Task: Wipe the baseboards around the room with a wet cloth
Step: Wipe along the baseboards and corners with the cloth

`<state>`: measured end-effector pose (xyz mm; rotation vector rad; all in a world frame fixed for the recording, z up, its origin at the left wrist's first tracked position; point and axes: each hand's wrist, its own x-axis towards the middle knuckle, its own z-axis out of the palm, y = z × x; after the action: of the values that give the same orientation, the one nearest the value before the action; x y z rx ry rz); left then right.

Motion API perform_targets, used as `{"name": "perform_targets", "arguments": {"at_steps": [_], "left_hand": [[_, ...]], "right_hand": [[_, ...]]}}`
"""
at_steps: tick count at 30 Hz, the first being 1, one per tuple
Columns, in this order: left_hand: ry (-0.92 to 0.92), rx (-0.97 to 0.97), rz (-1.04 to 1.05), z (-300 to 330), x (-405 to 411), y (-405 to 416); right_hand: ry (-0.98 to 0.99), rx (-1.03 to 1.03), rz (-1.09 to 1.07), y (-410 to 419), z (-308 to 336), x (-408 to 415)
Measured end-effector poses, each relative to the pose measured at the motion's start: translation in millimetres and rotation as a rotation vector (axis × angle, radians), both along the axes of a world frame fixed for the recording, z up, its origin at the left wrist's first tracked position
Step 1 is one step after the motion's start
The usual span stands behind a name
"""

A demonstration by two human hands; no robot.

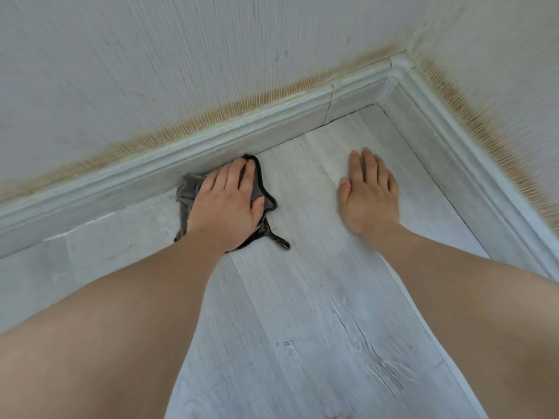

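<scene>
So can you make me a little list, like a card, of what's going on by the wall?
place: room corner, pale wood-look floor
left hand: fingers straight, pressing the grey cloth
grey cloth: on the floor, its top edge against the baseboard
right hand: flat on the floor, holding nothing
baseboard: pale, moulded, with a joint near the corner
wall: yellow-brown staining just above the baseboard
</scene>
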<state>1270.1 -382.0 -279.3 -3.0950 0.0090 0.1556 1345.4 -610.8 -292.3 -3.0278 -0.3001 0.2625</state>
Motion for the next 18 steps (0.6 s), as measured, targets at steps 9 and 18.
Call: {"name": "perform_targets", "arguments": {"at_steps": [9,18], "left_hand": [[-0.054,-0.011,0.023,-4.2,-4.7,1.2],[-0.065,-0.024,0.013,-4.9,-2.3,1.5]], "right_hand": [[-0.017,0.082,0.086,41.9,3.5,-10.0],[-0.115,0.129,0.166,75.3,-13.0,-19.2]]}}
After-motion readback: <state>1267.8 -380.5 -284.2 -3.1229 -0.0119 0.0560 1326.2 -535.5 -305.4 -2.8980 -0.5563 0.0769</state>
